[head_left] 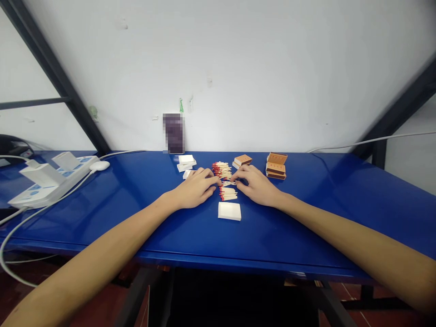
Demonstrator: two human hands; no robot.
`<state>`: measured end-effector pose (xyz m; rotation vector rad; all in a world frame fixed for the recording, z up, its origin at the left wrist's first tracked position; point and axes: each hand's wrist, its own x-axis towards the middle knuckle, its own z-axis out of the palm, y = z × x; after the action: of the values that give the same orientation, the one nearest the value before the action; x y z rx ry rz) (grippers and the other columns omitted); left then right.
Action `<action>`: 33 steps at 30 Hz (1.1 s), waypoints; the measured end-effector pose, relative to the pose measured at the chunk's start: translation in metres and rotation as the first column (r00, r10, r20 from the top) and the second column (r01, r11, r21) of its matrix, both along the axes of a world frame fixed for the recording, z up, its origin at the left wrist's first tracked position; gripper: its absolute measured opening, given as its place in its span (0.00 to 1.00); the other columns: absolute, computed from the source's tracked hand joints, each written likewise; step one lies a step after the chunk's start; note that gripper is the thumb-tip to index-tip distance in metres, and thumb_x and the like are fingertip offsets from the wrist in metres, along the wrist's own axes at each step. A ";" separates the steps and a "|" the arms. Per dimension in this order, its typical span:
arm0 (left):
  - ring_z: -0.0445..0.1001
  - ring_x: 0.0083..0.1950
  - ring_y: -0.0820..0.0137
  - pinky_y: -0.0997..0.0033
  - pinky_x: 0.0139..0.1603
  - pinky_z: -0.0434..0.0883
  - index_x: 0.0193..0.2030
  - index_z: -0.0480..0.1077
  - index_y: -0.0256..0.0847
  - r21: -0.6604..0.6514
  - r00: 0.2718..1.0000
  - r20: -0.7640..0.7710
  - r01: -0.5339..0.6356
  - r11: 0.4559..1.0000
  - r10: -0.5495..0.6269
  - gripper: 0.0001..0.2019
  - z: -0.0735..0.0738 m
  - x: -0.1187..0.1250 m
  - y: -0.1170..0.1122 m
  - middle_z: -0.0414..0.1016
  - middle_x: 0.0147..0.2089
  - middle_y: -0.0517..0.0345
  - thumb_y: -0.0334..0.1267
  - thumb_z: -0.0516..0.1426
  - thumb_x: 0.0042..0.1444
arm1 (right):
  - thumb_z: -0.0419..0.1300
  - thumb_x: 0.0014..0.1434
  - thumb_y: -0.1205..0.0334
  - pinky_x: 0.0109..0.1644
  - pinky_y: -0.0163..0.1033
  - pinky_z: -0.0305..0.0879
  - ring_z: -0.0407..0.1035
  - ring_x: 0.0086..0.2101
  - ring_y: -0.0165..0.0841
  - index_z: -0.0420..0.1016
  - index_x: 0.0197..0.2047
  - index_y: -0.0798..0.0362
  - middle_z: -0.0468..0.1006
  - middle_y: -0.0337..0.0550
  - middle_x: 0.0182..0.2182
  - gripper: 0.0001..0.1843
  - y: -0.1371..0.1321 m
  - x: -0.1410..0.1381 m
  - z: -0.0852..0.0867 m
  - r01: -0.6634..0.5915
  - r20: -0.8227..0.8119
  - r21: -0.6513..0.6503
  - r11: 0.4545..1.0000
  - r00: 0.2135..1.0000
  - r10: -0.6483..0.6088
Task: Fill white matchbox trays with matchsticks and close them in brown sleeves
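A pile of red-tipped matches [222,170] lies on the blue table between my hands, with a smaller row of matches [229,194] nearer me. My left hand [197,188] rests at the red-head side, its fingertips at a few crossed matches [228,183] in between. From the plain-stick side, my right hand [257,185] reaches its fingertips to the same matches. Both hands have bent fingers, with thumb and index finger apart and no match visibly gripped. Directly in front of the row is a white matchbox tray [229,211], whose inside I cannot make out.
White box trays [186,162] are stacked behind my left hand, another partly hidden. Brown matchbox sleeves [243,160] and a further brown stack [276,166] stand behind my right. A power strip [51,186] with cables occupies the left. A blurred dark rectangle [175,134] leans on the wall.
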<state>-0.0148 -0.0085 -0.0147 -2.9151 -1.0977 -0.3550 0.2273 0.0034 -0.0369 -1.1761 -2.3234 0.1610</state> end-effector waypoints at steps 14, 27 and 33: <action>0.64 0.52 0.59 0.57 0.50 0.62 0.53 0.67 0.43 0.025 1.000 0.002 -0.014 1.000 0.014 0.12 -0.001 -0.001 0.001 0.67 0.49 0.51 0.37 0.46 0.68 | 0.51 0.63 0.65 0.53 0.50 0.61 0.67 0.45 0.41 0.78 0.44 0.50 0.74 0.47 0.43 0.14 -0.001 0.001 0.000 -0.062 -0.002 -0.004 0.998 0.998 0.062; 0.64 0.52 0.59 0.56 0.51 0.62 0.55 0.67 0.43 0.012 1.000 -0.002 0.000 1.000 0.000 0.13 -0.001 -0.001 0.001 0.66 0.50 0.50 0.36 0.47 0.68 | 0.52 0.65 0.62 0.52 0.51 0.59 0.66 0.48 0.43 0.79 0.44 0.49 0.74 0.49 0.45 0.13 -0.005 -0.001 0.003 -0.082 0.022 0.005 0.997 0.996 0.082; 0.63 0.52 0.59 0.57 0.51 0.62 0.57 0.66 0.43 0.020 1.000 -0.004 -0.008 1.000 0.008 0.14 -0.001 -0.001 0.000 0.67 0.50 0.50 0.37 0.47 0.68 | 0.53 0.66 0.58 0.51 0.50 0.60 0.66 0.48 0.44 0.79 0.44 0.48 0.74 0.49 0.45 0.14 -0.005 -0.001 0.003 -0.078 0.031 0.009 0.997 0.996 0.078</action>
<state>-0.0157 -0.0081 -0.0157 -2.8923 -1.0981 -0.3576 0.2261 -0.0017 -0.0342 -1.0906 -2.3956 0.1599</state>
